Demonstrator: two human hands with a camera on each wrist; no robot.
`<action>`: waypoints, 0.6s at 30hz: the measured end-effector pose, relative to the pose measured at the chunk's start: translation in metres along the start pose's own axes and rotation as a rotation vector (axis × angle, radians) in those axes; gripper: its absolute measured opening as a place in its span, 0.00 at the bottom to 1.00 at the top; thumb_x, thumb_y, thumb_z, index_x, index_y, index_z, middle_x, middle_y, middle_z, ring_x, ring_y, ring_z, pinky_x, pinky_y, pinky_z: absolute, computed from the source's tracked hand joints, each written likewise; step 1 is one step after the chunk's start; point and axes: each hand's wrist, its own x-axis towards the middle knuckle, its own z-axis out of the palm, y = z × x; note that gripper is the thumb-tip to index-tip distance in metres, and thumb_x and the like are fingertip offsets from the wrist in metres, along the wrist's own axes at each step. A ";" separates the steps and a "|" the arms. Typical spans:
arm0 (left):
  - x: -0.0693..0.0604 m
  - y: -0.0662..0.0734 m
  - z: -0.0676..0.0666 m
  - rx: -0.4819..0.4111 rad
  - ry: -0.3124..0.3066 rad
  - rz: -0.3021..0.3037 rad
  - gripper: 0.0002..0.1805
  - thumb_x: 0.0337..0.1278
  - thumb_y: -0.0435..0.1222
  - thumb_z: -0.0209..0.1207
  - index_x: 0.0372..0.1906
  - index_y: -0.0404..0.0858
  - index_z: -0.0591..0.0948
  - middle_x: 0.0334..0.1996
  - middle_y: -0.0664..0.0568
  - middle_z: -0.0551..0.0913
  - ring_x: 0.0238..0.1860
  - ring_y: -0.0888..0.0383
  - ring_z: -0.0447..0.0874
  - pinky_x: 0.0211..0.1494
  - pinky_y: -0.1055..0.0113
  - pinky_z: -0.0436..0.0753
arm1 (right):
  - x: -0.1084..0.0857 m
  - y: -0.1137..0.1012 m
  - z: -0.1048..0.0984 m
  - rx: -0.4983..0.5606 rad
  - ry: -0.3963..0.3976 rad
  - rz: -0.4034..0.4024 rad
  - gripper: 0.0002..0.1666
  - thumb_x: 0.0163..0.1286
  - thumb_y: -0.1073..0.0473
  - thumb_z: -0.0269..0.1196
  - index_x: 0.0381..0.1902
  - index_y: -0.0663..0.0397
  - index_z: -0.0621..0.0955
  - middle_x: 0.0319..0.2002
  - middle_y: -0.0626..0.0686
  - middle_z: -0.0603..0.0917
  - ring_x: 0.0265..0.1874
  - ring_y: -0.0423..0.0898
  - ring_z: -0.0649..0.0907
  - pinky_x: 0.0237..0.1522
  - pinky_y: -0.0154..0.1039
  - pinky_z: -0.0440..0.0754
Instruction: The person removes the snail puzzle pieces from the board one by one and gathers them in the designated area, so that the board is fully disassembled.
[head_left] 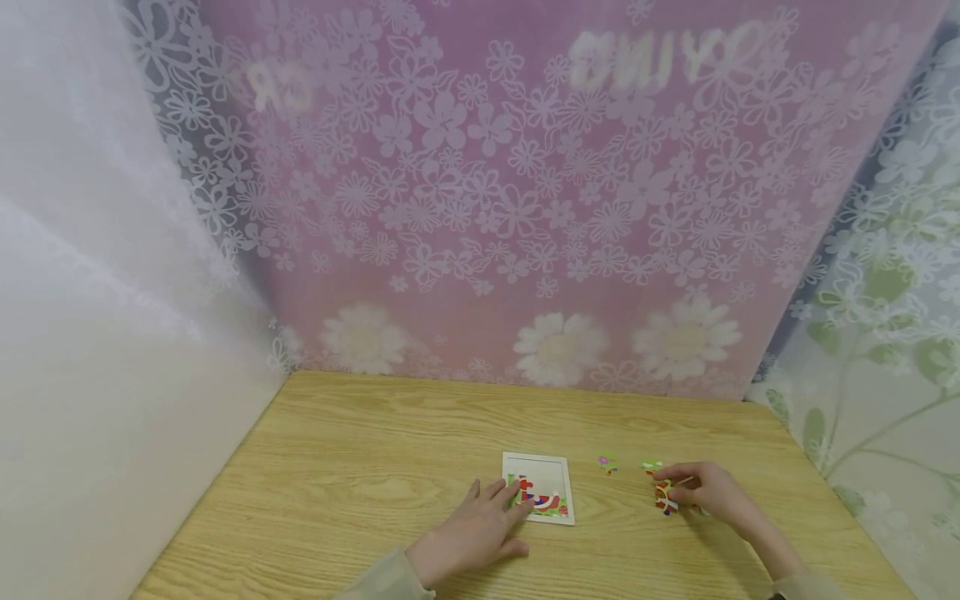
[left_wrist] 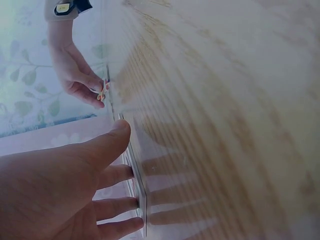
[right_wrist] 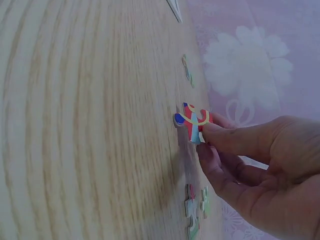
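Observation:
My left hand (head_left: pixel 472 533) lies with fingers spread over the left edge of a white puzzle tray (head_left: pixel 542 467). Several joined pieces (head_left: pixel 551 502) in red, green, white and purple fill its lower part, and the upper part shows bare white. In the left wrist view, the straight fingers (left_wrist: pixel 117 205) touch the tray's edge. To the right, my right hand (head_left: pixel 716 493) pinches a jigsaw piece (right_wrist: pixel 192 122) between thumb and fingers. The piece is red, blue and white with a yellow curve, tilted up at the table surface; whether it still touches the wood, I cannot tell.
A loose green piece with a pink flower (head_left: pixel 606 463) lies between the tray and my right hand. Another greenish piece (head_left: pixel 651 467) sits just beyond the right fingertips. More pieces (right_wrist: pixel 192 212) lie near the right hand. Flowered curtains (head_left: pixel 480 208) stand behind the wooden table (head_left: pixel 375 450).

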 end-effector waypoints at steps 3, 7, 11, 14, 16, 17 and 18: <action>0.000 0.001 -0.001 -0.001 -0.003 -0.008 0.36 0.66 0.60 0.55 0.75 0.50 0.70 0.75 0.45 0.66 0.73 0.44 0.67 0.68 0.38 0.71 | 0.001 -0.002 0.001 -0.011 0.003 0.029 0.23 0.69 0.59 0.68 0.57 0.68 0.82 0.52 0.69 0.83 0.41 0.49 0.86 0.33 0.40 0.85; 0.000 0.001 -0.001 0.001 -0.005 -0.011 0.36 0.66 0.60 0.56 0.75 0.51 0.69 0.75 0.45 0.66 0.74 0.45 0.66 0.69 0.39 0.71 | 0.003 -0.001 0.004 -0.063 0.013 0.030 0.23 0.67 0.57 0.70 0.55 0.66 0.84 0.50 0.66 0.85 0.41 0.50 0.86 0.35 0.37 0.85; 0.000 0.002 -0.002 -0.003 -0.008 -0.010 0.36 0.67 0.60 0.55 0.75 0.51 0.69 0.75 0.45 0.66 0.74 0.45 0.66 0.69 0.39 0.71 | 0.006 0.002 0.008 -0.141 0.050 0.000 0.20 0.65 0.57 0.72 0.51 0.63 0.86 0.45 0.61 0.88 0.38 0.50 0.86 0.33 0.34 0.83; 0.000 0.002 -0.003 -0.004 -0.012 -0.013 0.36 0.67 0.60 0.55 0.76 0.51 0.69 0.75 0.45 0.66 0.74 0.45 0.66 0.69 0.39 0.71 | 0.009 0.003 0.010 -0.170 0.084 0.002 0.18 0.64 0.58 0.72 0.49 0.60 0.87 0.42 0.58 0.88 0.37 0.50 0.87 0.31 0.35 0.83; 0.000 0.002 -0.003 -0.003 -0.014 -0.015 0.36 0.67 0.60 0.55 0.76 0.52 0.69 0.75 0.46 0.66 0.74 0.45 0.66 0.69 0.39 0.71 | 0.010 0.003 0.011 -0.188 0.099 0.014 0.16 0.63 0.58 0.73 0.48 0.58 0.88 0.41 0.57 0.89 0.37 0.50 0.87 0.30 0.35 0.83; 0.000 0.002 -0.003 -0.002 -0.015 -0.017 0.36 0.66 0.60 0.55 0.76 0.52 0.69 0.75 0.46 0.66 0.74 0.45 0.66 0.69 0.39 0.71 | 0.011 0.003 0.011 -0.194 0.107 0.028 0.15 0.62 0.58 0.73 0.46 0.56 0.88 0.42 0.57 0.89 0.37 0.50 0.87 0.30 0.36 0.83; 0.000 0.002 -0.003 -0.001 -0.015 -0.018 0.36 0.66 0.60 0.55 0.75 0.52 0.69 0.75 0.46 0.66 0.74 0.46 0.66 0.69 0.40 0.71 | 0.011 0.003 0.012 -0.196 0.111 0.038 0.14 0.62 0.58 0.74 0.45 0.55 0.89 0.42 0.57 0.89 0.37 0.50 0.86 0.30 0.36 0.83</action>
